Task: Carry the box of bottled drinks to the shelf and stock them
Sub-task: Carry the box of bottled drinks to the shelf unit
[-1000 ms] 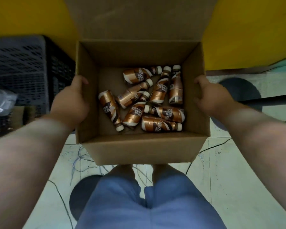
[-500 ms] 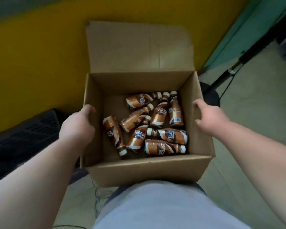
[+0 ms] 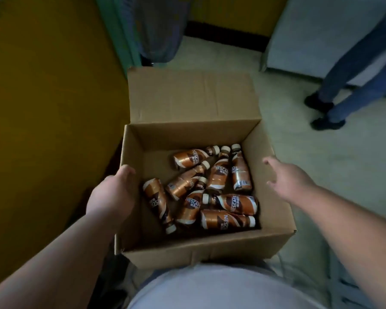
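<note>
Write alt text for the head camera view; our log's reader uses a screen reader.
A person carries an open cardboard box of brown bottled coffee drinks lying loose, left hand gripping its left wall, right hand against its right side. Yellow wall on the left; another person's legs stand ahead right.

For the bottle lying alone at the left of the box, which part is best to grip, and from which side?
Grip the bottle around its wide middle body, coming from above. It lies flat with bare box floor on its left, leaving finger room.
</note>
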Demonstrator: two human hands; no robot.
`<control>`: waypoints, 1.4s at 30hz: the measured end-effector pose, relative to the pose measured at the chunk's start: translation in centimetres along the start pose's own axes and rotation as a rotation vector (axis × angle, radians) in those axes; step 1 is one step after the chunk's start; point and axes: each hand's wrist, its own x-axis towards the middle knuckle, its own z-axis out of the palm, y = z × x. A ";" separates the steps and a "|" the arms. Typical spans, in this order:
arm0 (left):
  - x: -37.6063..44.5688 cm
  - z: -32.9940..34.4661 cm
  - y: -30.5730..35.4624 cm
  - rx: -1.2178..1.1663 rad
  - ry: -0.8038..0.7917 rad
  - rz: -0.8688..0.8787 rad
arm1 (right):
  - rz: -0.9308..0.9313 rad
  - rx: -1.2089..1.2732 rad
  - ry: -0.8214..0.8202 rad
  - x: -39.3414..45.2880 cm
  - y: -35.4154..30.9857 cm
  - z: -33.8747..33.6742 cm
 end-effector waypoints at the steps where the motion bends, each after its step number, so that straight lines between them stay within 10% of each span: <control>1: 1.1 0.2 2.6 0.005 -0.015 0.052 | 0.062 0.021 0.003 -0.7 2.4 -0.5; 24: 21.6 0.9 62.8 0.299 -0.112 1.178 | 1.018 0.337 0.241 -3.2 32.0 -13.0; 42: 18.4 12.4 104.5 0.363 -0.237 1.448 | 1.271 0.483 0.291 -0.2 62.2 -19.0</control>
